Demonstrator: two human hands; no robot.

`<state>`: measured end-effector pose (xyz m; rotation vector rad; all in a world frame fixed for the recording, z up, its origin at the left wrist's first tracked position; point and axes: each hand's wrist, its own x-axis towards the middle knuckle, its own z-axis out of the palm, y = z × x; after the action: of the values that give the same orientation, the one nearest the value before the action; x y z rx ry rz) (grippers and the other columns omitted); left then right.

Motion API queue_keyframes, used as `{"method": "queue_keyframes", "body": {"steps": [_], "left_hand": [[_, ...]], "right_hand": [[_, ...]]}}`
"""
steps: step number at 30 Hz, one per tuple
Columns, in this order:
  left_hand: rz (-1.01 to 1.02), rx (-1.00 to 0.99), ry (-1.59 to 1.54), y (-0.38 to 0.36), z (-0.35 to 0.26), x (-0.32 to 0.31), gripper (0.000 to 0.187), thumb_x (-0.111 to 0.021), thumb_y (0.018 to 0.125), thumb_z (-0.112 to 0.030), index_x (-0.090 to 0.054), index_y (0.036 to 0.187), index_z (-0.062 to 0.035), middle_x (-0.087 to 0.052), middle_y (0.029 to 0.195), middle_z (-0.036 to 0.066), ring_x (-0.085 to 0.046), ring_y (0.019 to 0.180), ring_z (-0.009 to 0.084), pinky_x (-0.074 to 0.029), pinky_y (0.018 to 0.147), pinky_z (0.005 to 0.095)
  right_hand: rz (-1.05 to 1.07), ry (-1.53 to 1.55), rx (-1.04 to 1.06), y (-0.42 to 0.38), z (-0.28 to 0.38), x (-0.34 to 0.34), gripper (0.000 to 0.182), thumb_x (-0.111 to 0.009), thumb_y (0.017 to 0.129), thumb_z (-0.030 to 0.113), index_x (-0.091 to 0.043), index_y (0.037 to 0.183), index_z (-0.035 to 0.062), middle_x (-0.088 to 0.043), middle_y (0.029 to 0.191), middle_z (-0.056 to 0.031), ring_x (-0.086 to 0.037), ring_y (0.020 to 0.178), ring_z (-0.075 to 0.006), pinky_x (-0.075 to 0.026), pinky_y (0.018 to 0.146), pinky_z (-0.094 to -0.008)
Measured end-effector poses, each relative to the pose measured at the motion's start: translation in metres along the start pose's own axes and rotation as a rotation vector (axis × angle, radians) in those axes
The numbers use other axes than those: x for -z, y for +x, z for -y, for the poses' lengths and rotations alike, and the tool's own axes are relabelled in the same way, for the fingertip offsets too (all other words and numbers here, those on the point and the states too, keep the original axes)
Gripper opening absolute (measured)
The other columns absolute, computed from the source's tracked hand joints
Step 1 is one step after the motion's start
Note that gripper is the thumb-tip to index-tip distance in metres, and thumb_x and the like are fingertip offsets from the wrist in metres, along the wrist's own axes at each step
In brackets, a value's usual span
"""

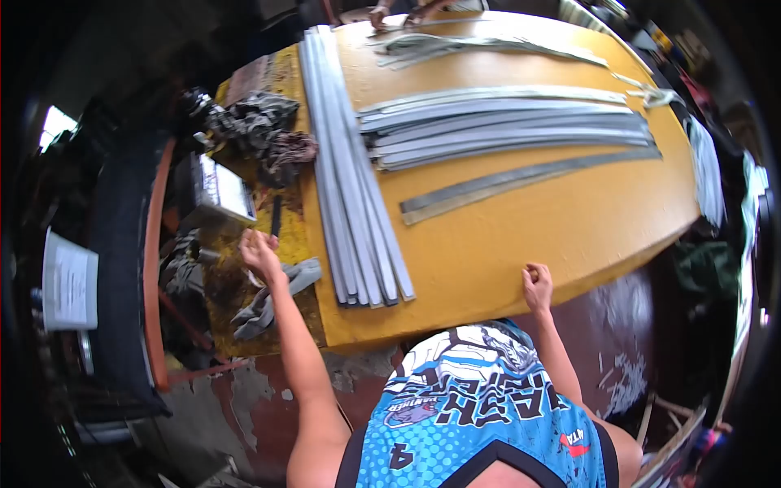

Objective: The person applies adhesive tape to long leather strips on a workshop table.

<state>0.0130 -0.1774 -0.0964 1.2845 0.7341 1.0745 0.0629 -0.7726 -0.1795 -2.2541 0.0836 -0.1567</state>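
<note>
My left hand (260, 254) is over the stained left part of the table, fingers curled together, beside a grey cloth (281, 294); whatever it may hold is too small to make out. Near the table's front edge is my right hand (537, 286), its fingers bent inward, with nothing visible in them. Between the hands, long grey strips (350, 179) lie in a bundle running away from me on the yellow table (480, 260). Another stack of grey strips (512, 128) lies crosswise behind, and a separate pair of strips (521, 179) rests in front of it.
Dark crumpled rags (256, 122) and a white-topped box (221, 189) sit at the left. A co-worker's hands (403, 18) are at the table's far edge. Loose pale strips (488, 47) lie near them. Grey strips (704, 171) hang over the right edge.
</note>
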Motion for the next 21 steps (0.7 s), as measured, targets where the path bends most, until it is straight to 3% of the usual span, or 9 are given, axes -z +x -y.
{"method": "queue_keyframes", "body": {"steps": [5,6,8,11,13,15,17,18,21], "left_hand": [[0.358,0.168,-0.067,-0.182,0.056,-0.052,0.02,-0.062,0.094,-0.003,-0.056,0.113,0.0,-0.061,0.085,0.004,-0.058,0.064,0.0098,-0.051,0.058,0.0249],[0.387,0.292,-0.002,-0.219,0.047,-0.068,0.024,-0.053,0.093,0.004,-0.054,0.117,0.004,-0.06,0.086,0.006,-0.059,0.071,0.0119,-0.052,0.065,0.0263],[0.53,0.307,0.139,-0.278,0.044,-0.089,0.019,-0.057,0.094,-0.001,-0.058,0.113,0.0016,-0.062,0.082,0.004,-0.061,0.074,0.0114,-0.052,0.068,0.0264],[0.747,0.179,0.387,-0.339,0.026,-0.111,0.019,-0.064,0.089,-0.003,-0.062,0.108,-0.0005,-0.064,0.087,0.009,-0.064,0.078,0.0163,-0.053,0.073,0.0304],[0.955,-0.054,0.517,-0.368,0.022,-0.12,0.02,-0.067,0.085,-0.004,-0.065,0.105,-0.0033,-0.065,0.095,0.014,-0.064,0.087,0.0242,-0.052,0.081,0.0367],[0.987,-0.026,0.509,-0.389,0.032,-0.128,0.021,-0.067,0.083,-0.008,-0.066,0.104,-0.0068,-0.064,0.099,0.014,-0.061,0.095,0.0285,-0.048,0.088,0.0415],[0.922,-0.332,0.815,-0.4,0.039,-0.135,0.018,-0.068,0.083,-0.015,-0.067,0.1,-0.0108,-0.064,0.097,0.009,-0.06,0.095,0.0272,-0.045,0.088,0.0422],[0.833,-0.359,0.821,-0.405,0.05,-0.14,0.012,-0.068,0.082,-0.02,-0.068,0.093,-0.0142,-0.063,0.092,0.005,-0.058,0.091,0.0261,-0.043,0.085,0.0426],[0.674,-0.386,0.993,-0.414,0.058,-0.15,0.006,-0.068,0.082,-0.02,-0.067,0.086,-0.0153,-0.062,0.088,0.002,-0.058,0.089,0.0254,-0.044,0.083,0.043]], "right_hand": [[0.043,0.022,-0.063,0.0,0.009,0.001,0.019,-0.07,0.086,0.014,-0.068,0.1,0.0008,-0.061,0.095,-0.009,-0.06,0.071,-0.0159,-0.051,0.065,-0.0285],[0.027,0.012,-0.073,0.001,0.01,0.002,0.019,-0.07,0.086,0.014,-0.068,0.1,0.0008,-0.061,0.095,-0.009,-0.06,0.071,-0.0159,-0.051,0.065,-0.0285],[0.076,0.055,-0.057,0.002,0.011,0.003,0.021,-0.071,0.085,0.013,-0.068,0.101,0.0001,-0.06,0.095,-0.0098,-0.061,0.072,-0.0158,-0.051,0.067,-0.0284],[0.181,0.025,-0.065,0.005,0.015,0.011,0.023,-0.071,0.085,0.013,-0.068,0.104,-0.0002,-0.058,0.096,-0.0099,-0.061,0.072,-0.0155,-0.052,0.068,-0.0287],[0.26,0.079,-0.086,0.009,0.016,0.021,0.025,-0.071,0.086,0.014,-0.067,0.106,-0.0002,-0.059,0.098,-0.0103,-0.062,0.074,-0.0153,-0.052,0.069,-0.0285],[0.338,0.136,-0.103,0.016,0.007,0.032,0.027,-0.07,0.087,0.015,-0.066,0.109,-0.0002,-0.059,0.1,-0.0108,-0.062,0.075,-0.0151,-0.053,0.071,-0.0284],[0.531,0.331,-0.081,0.024,-0.01,0.045,0.029,-0.069,0.09,0.013,-0.063,0.116,-0.0001,-0.062,0.1,-0.0078,-0.06,0.073,-0.01,-0.051,0.067,-0.026],[0.652,0.391,-0.248,0.031,-0.013,0.058,0.033,-0.067,0.092,0.014,-0.06,0.121,-0.0009,-0.065,0.102,-0.0081,-0.062,0.078,-0.0099,-0.052,0.07,-0.0254],[0.727,0.467,-0.25,0.044,-0.041,0.076,0.035,-0.066,0.093,0.015,-0.058,0.122,-0.0029,-0.067,0.1,-0.0085,-0.064,0.081,-0.011,-0.053,0.072,-0.0255]]}}
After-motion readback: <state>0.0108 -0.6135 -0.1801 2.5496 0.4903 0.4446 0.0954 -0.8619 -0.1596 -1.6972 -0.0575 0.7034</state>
